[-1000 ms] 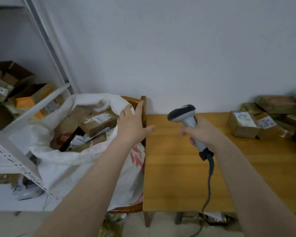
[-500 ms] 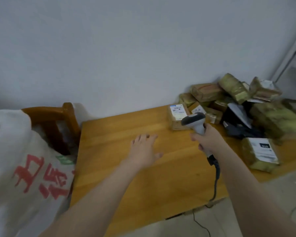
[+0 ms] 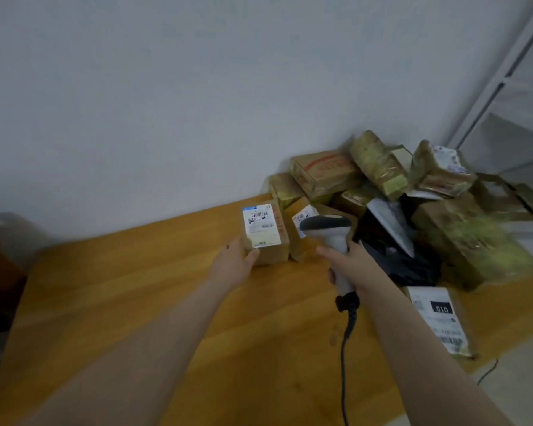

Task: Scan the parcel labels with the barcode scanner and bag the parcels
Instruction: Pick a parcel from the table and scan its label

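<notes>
half a second ago my left hand (image 3: 234,265) was spread flat above the orange-brown wooden table (image 3: 136,302); now it has reached forward, and its thumb and fingers curl round the near lower corner of a small brown cardboard box (image 3: 271,250). the box stands on the table just ahead of that hand, with its white barcode label (image 3: 260,226) facing me. my right hand (image 3: 348,262) still wraps the handle of the grey-and-white handheld barcode scanner (image 3: 326,226), whose dark head sits just right of the box, in front of a second small box (image 3: 297,244). the scanner's black cable (image 3: 345,364) hangs below the right hand. beyond and right of that hand a heap of brown taped parcels (image 3: 382,170) lies against the wall, with a black plastic mailer (image 3: 397,253) in front of it. a flat labelled parcel (image 3: 437,321) lies right of my right forearm. the view has swung right, showing more of the heap
</notes>
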